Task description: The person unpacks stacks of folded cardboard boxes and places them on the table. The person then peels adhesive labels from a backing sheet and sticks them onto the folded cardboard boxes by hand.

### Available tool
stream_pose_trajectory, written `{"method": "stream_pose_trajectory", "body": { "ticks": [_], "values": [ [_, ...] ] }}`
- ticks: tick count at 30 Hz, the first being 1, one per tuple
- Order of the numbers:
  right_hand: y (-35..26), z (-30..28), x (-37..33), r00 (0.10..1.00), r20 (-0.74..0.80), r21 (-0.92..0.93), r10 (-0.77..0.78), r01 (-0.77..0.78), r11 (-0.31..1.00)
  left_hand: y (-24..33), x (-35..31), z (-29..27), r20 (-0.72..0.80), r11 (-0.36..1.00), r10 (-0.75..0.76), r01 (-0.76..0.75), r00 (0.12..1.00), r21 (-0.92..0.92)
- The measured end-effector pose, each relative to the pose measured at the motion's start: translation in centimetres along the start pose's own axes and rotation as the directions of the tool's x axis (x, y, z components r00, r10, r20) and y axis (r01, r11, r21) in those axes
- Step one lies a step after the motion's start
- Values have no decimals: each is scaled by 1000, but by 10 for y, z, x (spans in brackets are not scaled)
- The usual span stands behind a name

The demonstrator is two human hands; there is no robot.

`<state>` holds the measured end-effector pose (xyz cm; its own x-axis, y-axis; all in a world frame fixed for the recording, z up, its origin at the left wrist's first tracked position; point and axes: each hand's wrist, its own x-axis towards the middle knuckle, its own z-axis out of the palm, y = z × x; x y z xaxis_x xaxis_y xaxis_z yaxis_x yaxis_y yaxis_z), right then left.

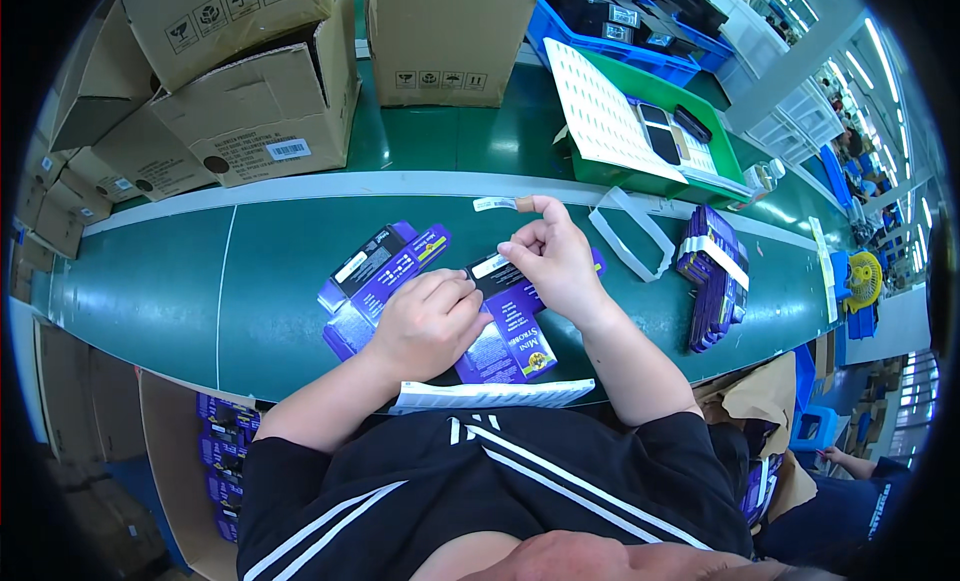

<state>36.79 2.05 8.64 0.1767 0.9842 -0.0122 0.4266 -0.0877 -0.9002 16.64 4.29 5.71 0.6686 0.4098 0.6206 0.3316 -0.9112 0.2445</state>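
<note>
Stretching across the view, the green surface (pixel 280 281) has cartons (pixel 250 121) behind its far edge, probably kept there to leave working room. A green tray (pixel 600 167) sits far right. Nearer, a stack (pixel 712 301) of purple boxes wears a white band (pixel 715 258), presumably keeping it together. Directly ahead lie two flattened boxes, the left box (pixel 375 281) and middle box (pixel 510 346). The left grip (pixel 428 321) bunches its fingers over the middle box's left side, seemingly steadying it; any pinch is hidden. The right grip (pixel 557 256) is curled, a label (pixel 494 204) at its index fingertip, whether stuck or pinched I cannot tell.
</note>
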Motion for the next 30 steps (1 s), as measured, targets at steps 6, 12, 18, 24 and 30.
{"method": "stream_pose_trajectory", "body": {
  "ticks": [6, 12, 18, 24, 30],
  "values": [
    [-1, 1, 1, 1000, -7, -41, -2, 2, 999, 0, 1, 0, 30, 1000, -6, 6, 1000, 2],
    [3, 0, 1, 999, 6, -131, -41, 42, 991, 1, 6, -6, 104, 998, 18, -23, 994, 50],
    [4, -1, -1, 996, -18, -193, -90, 85, 977, 1, 12, -7, 189, 991, 59, -81, 980, 109],
    [8, -2, 0, 997, -32, -136, -75, 70, 988, -3, 19, -6, 242, 981, 137, -166, 961, 104],
    [15, -12, 2, 999, -43, -15, 6, -7, 1000, 3, 36, -5, 341, 977, 123, -175, 932, 125]
  ]
}}
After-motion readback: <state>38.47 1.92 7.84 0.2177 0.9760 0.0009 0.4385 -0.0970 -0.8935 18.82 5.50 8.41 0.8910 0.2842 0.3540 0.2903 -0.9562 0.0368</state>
